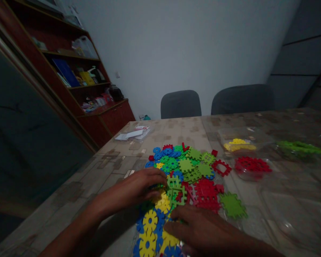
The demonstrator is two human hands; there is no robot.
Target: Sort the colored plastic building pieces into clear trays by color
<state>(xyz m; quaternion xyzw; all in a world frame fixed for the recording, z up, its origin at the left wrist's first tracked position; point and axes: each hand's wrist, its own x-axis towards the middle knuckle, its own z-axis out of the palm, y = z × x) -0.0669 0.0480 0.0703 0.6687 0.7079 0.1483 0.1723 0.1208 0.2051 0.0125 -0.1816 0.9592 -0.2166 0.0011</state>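
A heap of flat plastic interlocking pieces (188, 167) in green, red, blue and yellow lies on the table (109, 167). My left hand (139, 187) rests on the heap's left edge, fingers curled over a green and yellow piece. My right hand (200, 226) lies palm down on the near end of the heap, over yellow and blue gear-shaped pieces (149, 232), fingers together and bent. Whether either hand holds a piece is hidden by the fingers.
Clear plastic bags hold sorted yellow pieces (239, 145), red pieces (253, 165) and green pieces (299, 148) at the right. A clear packet with white paper (135, 134) lies far left. Two grey chairs (180, 103) stand behind the table. A red-brown bookshelf (77, 82) fills the left.
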